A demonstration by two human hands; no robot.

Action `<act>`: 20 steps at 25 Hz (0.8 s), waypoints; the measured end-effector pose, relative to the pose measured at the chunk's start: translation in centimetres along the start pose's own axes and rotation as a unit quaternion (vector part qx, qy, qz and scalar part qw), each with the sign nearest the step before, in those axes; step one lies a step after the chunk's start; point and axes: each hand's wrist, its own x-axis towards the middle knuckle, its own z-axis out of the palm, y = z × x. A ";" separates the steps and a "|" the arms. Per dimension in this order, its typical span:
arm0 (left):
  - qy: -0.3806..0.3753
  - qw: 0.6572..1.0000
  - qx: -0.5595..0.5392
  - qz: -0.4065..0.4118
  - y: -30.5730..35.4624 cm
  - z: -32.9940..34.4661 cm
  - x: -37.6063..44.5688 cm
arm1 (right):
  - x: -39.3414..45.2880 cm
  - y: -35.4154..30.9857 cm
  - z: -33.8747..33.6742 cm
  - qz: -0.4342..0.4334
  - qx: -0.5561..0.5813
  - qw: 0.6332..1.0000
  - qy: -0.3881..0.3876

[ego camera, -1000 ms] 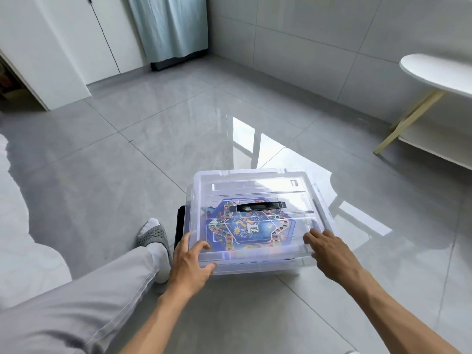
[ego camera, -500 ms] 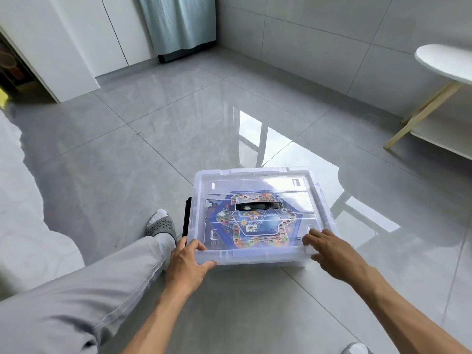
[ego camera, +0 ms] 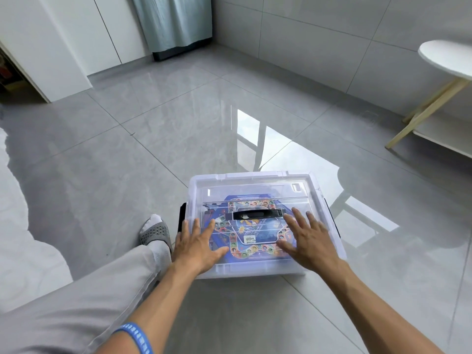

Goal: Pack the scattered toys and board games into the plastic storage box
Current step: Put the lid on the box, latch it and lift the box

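A clear plastic storage box [ego camera: 255, 182] sits on the grey tiled floor with its transparent lid on. A black handle [ego camera: 258, 214] lies across the middle of the lid. Through the lid a blue board game [ego camera: 251, 231] with a colourful track shows. My left hand [ego camera: 198, 245] lies flat on the lid's near left part, fingers spread. My right hand [ego camera: 310, 238] lies flat on the near right part, fingers also spread. Neither hand grips anything.
My left leg in grey trousers, with a white sock and grey slipper [ego camera: 155, 233], stretches beside the box's left side. A white round table [ego camera: 449, 57] on wooden legs stands at the right. White cabinets [ego camera: 63, 42] and a curtain [ego camera: 173, 21] are at the back.
Both hands moved from the box's near edge up onto the lid and now rest flat with fingers spread. The view has shifted slightly.
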 end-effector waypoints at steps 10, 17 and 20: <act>0.224 0.945 -0.237 -0.016 -2.8 0.0 1.7 | -1.3 -1.3 3.1 0.040 0.040 0.997 -0.057; 0.069 0.845 -0.490 -0.205 -5.9 0.9 3.8 | -1.5 -1.5 3.3 0.046 0.032 0.997 -0.059; 0.177 0.927 -0.290 -0.156 -4.8 0.7 4.0 | -1.7 -1.6 3.4 0.047 0.030 0.996 -0.066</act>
